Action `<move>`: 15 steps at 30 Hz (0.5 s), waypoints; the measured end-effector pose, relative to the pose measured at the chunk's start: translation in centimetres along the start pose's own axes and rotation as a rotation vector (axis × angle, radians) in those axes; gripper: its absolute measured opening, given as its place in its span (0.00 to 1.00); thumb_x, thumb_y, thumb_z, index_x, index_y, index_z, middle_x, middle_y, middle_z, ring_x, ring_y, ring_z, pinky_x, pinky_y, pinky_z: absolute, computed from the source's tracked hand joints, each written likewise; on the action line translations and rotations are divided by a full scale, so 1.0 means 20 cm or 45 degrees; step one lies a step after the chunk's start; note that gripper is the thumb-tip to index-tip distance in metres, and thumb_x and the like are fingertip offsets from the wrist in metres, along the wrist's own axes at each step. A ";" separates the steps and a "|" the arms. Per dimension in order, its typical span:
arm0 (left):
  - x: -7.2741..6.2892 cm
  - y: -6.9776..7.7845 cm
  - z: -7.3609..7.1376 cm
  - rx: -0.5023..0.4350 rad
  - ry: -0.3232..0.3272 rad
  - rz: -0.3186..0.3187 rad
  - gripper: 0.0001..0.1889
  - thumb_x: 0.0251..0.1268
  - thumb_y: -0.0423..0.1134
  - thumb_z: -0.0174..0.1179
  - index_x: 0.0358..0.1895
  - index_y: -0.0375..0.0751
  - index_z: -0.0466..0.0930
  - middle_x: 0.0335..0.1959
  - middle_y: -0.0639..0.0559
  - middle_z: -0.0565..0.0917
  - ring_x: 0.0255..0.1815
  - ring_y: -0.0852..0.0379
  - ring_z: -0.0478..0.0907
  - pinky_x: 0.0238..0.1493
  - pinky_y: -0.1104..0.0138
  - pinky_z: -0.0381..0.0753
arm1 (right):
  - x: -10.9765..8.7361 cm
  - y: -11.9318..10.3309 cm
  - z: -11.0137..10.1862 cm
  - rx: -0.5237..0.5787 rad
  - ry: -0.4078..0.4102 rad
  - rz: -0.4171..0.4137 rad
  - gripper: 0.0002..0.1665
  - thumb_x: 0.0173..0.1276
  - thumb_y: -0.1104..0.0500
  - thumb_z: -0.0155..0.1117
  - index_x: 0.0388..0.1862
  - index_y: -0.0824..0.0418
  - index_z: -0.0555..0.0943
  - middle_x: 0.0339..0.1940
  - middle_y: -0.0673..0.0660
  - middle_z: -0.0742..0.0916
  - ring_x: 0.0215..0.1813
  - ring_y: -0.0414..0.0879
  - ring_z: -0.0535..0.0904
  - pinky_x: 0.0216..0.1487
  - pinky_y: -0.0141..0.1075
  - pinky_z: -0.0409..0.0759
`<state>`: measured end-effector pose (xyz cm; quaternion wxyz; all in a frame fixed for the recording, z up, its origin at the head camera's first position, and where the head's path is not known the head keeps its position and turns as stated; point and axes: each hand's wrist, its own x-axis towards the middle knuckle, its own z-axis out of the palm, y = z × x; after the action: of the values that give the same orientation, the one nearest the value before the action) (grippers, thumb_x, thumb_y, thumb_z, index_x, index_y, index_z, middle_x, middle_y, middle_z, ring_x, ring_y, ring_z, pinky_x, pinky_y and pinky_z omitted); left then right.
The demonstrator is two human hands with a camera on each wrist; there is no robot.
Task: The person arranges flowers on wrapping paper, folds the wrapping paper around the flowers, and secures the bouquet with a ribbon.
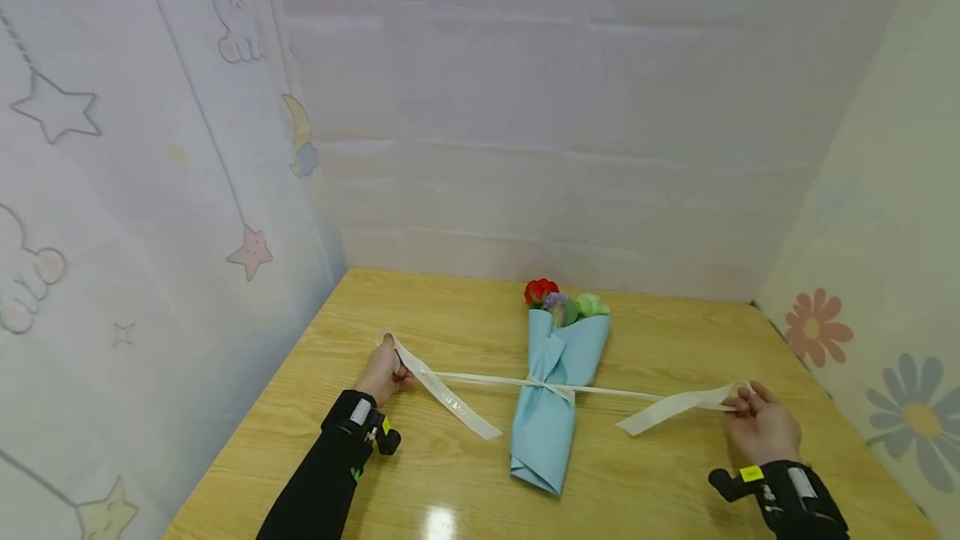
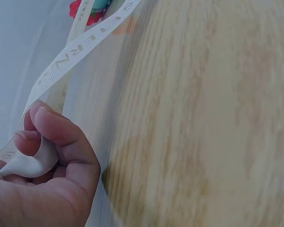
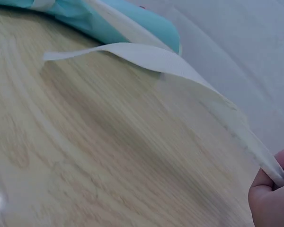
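A bouquet in light blue wrapping (image 1: 550, 407) lies on the table, with a red flower (image 1: 540, 291), a small purple one and a pale green one (image 1: 591, 305) at its far end. A cream ribbon (image 1: 480, 378) with printed letters crosses its middle, stretched out to both sides. My left hand (image 1: 384, 372) grips one end of the ribbon with curled fingers, and a loose tail hangs toward the bouquet. On the other side my right hand (image 1: 761, 423) pinches the opposite end between thumb and fingers, its tail (image 3: 156, 59) drooping above the wood.
The wooden table (image 1: 450, 315) meets a pale cloth backdrop (image 1: 525, 148) at the back. Patterned cloth walls stand at the left (image 1: 150, 232) and right (image 1: 877, 290) edges. Each wrist wears a black strap with a small camera.
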<state>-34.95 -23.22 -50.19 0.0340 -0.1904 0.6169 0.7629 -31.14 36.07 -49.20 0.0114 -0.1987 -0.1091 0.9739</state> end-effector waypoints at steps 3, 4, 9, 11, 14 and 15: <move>-0.01 0.02 -0.03 0.012 0.037 0.029 0.31 0.85 0.55 0.28 0.29 0.38 0.70 0.11 0.54 0.65 0.15 0.58 0.70 0.23 0.68 0.74 | -0.01 -0.01 0.00 -0.249 0.093 -0.133 0.12 0.82 0.58 0.45 0.44 0.51 0.77 0.33 0.52 0.78 0.24 0.50 0.68 0.33 0.40 0.70; -0.02 0.03 -0.04 0.022 0.038 0.047 0.30 0.86 0.55 0.28 0.29 0.38 0.70 0.11 0.54 0.64 0.15 0.58 0.69 0.23 0.68 0.73 | -0.01 -0.02 -0.01 -0.343 0.134 -0.185 0.13 0.81 0.59 0.47 0.41 0.52 0.80 0.30 0.53 0.79 0.24 0.49 0.70 0.32 0.39 0.73; -0.02 0.04 -0.10 0.256 0.100 0.139 0.31 0.86 0.52 0.29 0.26 0.38 0.72 0.10 0.54 0.66 0.13 0.59 0.65 0.20 0.68 0.68 | 0.00 -0.05 -0.06 -0.826 0.292 -0.385 0.17 0.82 0.61 0.48 0.36 0.52 0.82 0.23 0.51 0.81 0.25 0.44 0.77 0.30 0.35 0.79; -0.01 0.04 -0.12 0.441 0.163 0.173 0.30 0.85 0.51 0.30 0.30 0.35 0.74 0.10 0.53 0.68 0.11 0.59 0.65 0.19 0.67 0.68 | 0.01 -0.06 -0.08 -0.979 0.331 -0.436 0.17 0.82 0.63 0.47 0.36 0.51 0.82 0.23 0.49 0.82 0.26 0.42 0.78 0.30 0.35 0.80; 0.01 0.03 -0.14 0.643 0.240 0.205 0.32 0.84 0.51 0.30 0.35 0.28 0.76 0.11 0.52 0.69 0.10 0.58 0.66 0.18 0.66 0.67 | 0.02 -0.09 -0.11 -1.126 0.398 -0.489 0.20 0.80 0.67 0.46 0.34 0.51 0.82 0.23 0.47 0.82 0.25 0.41 0.79 0.30 0.33 0.81; 0.01 0.03 -0.15 0.677 0.262 0.210 0.32 0.83 0.51 0.30 0.36 0.27 0.76 0.11 0.52 0.70 0.10 0.58 0.66 0.17 0.67 0.68 | 0.03 -0.10 -0.12 -1.155 0.407 -0.498 0.21 0.80 0.68 0.46 0.34 0.50 0.82 0.23 0.46 0.82 0.25 0.40 0.80 0.31 0.33 0.82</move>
<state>-34.61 -26.28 -50.29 -0.0421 -0.2003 0.8087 0.5515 -30.75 38.53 -51.08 0.1226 -0.3058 -0.5524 0.7657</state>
